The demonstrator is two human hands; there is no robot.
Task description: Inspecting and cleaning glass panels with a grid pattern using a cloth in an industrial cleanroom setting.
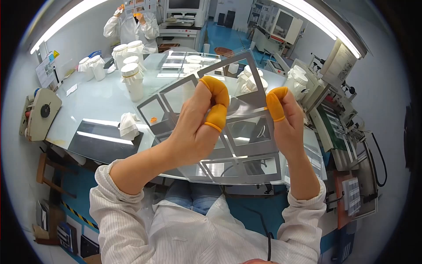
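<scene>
A clear sheet with grey window-like frames point(251, 105) is held tilted above the table. My right hand point(288, 121) pinches its right edge between thumb and forefinger, both in orange finger cots. My left hand point(195, 119) is in front of the middle of the sheet, closed, with orange cots on thumb and forefinger. Its fingertips are pressed together; what they hold, if anything, is hidden. Through one window a small orange item point(153, 119) shows. To the left, a crumpled white cloth point(129, 126) rests on a glossy black plate point(101, 140).
Several white containers with cloth-covered tops point(132, 83) stand on the glass-topped table point(66, 119). More framed sheets point(178, 61) lie towards the back. A beige dispenser point(44, 112) sits at the left edge, machinery point(338, 119) at the right. Across the table is another person point(138, 28).
</scene>
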